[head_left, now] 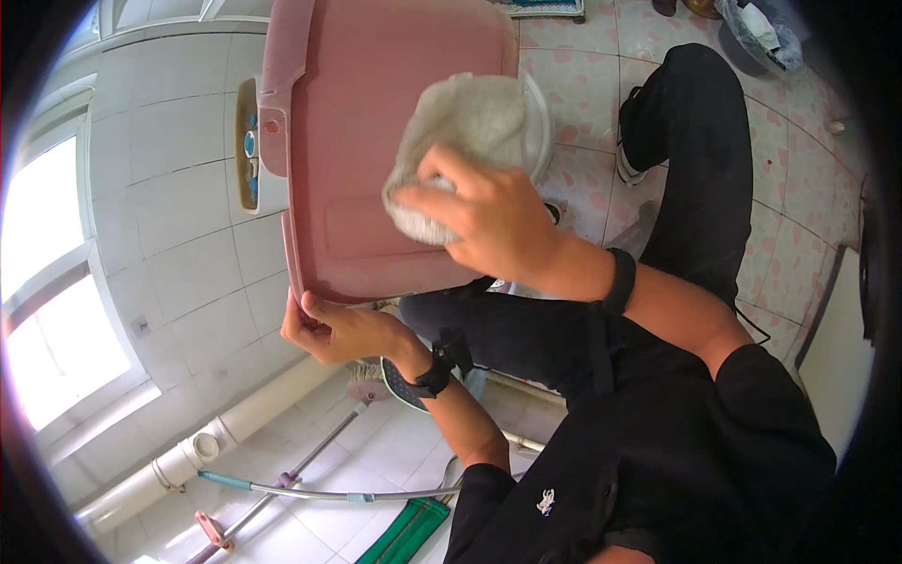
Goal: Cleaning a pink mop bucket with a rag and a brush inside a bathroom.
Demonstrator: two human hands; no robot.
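A large pink plastic panel with a raised rim (352,132) stands tilted in front of me. My left hand (340,331) pinches its lower left corner between thumb and fingers. Over the panel's right part, my right hand (507,221) grips a bunched greyish-white cloth (474,117). Fingers press into the cloth's near side, while the rest of it spreads out beyond them. The cloth overlaps the panel in view, and its underside is hidden. Part of a white round basin rim (538,132) shows behind the panel's right edge.
Tiled wall (178,169) and a window (61,273) lie to the left. A white pipe (202,449) and long-handled cleaning tools (319,451) are at the lower left, beside a green flat object (409,531). A bagged bin (756,42) stands at the far right.
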